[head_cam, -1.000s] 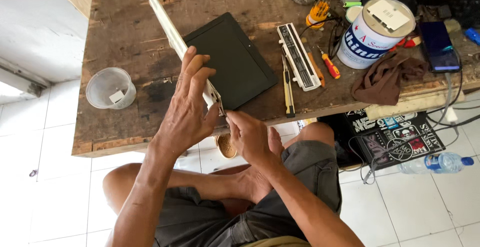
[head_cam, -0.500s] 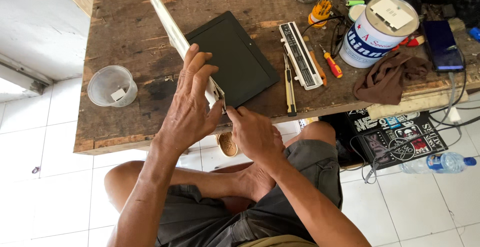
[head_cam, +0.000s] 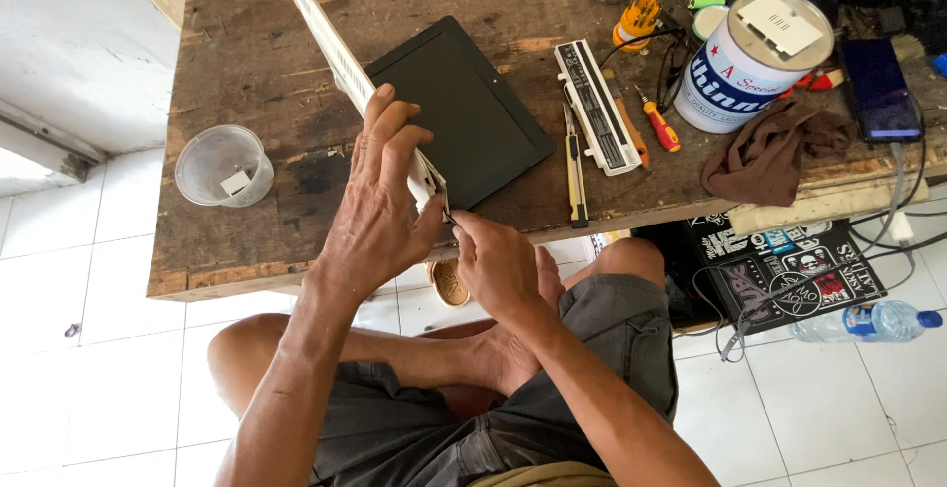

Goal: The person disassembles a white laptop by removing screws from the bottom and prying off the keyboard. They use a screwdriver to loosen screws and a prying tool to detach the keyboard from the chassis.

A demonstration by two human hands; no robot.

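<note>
Left hand point(head_cam: 380, 221): grip closed around the near end of a long white panel point(head_cam: 340, 63), held edge-up and slanting over the wooden worktop point(head_cam: 247, 43). Right hand point(head_cam: 498, 265): fingers pinched at the panel's lower corner; contents unclear. Just beside: black tablet point(head_cam: 464, 112), white battery pack point(head_cam: 595, 104), clear plastic cup point(head_cam: 223, 164).

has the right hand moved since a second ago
Barely. The right hand stays at the near corner of the white panel, just off the table edge, pinching a small tool there; no clear shift against the table.
</note>
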